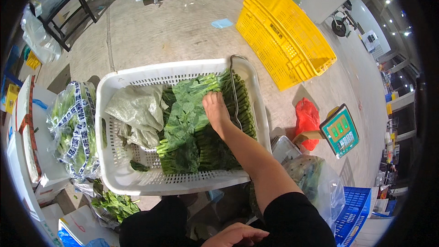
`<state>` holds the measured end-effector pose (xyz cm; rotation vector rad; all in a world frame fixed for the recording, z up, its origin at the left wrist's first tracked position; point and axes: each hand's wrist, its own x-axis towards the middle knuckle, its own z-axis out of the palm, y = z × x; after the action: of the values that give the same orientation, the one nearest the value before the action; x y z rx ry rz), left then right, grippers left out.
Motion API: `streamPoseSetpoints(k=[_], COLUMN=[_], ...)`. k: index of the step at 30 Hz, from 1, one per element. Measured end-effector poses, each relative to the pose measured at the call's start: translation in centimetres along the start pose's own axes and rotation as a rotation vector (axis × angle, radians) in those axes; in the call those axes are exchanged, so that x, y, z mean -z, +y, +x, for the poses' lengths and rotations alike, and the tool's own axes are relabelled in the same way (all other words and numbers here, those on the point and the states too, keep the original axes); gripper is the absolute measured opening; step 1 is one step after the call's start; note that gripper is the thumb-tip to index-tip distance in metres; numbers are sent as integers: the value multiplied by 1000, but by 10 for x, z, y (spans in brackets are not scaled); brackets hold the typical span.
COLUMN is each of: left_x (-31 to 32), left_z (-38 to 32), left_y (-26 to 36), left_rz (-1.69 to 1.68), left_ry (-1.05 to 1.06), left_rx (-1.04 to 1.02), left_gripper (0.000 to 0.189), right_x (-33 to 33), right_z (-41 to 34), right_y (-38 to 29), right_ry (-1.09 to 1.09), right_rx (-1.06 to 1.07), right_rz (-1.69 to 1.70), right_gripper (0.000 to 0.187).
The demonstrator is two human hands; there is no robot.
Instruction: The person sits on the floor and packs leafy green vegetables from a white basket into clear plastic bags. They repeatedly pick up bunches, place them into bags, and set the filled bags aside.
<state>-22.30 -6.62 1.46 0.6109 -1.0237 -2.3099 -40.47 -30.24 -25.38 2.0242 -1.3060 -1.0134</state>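
My right hand [216, 109] reaches into a white plastic basket [171, 188], its fingers resting on the stalk ends of bundled leafy greens [185, 109]. The angle hides whether the fingers grip a bundle. Rows of bundles fill the basket's right half, stalk ends showing along the right side. A bent metal rod [234, 92] loops over the far rim and lies across them. In the basket's left part is a crumpled woven plastic sack [140, 113], with a loose leaf [139, 166] near it. Low in front of my body is my left hand [236, 235], partly cut off, with no object visible in it.
A yellow crate [271, 37] stands beyond the basket's far right corner. At right are a scale display [340, 131], a red plastic bag [307, 120] and a clear bag of greens [312, 175]. Bagged vegetables [73, 127] and foam boxes [48, 137] crowd the left side.
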Motion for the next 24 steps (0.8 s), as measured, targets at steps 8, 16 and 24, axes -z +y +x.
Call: streamPoseSetpoints(k=[8,16,24], left_x=[-3,-2,-2], left_z=[0,1,8], left_y=[-4,-12,-12], left_rz=[-224,-265,-127], left_ry=[-45,-34,20], left_rx=[198,137,83], left_gripper=[28,27,29], right_x=[-9,-20,4], right_z=[3,6,-3], right_y=[0,-13,-4], right_ry=[46,32,-59], right_rx=[-53,-14,41], right_rz=[226,284,256], right_gripper=[61,62,70])
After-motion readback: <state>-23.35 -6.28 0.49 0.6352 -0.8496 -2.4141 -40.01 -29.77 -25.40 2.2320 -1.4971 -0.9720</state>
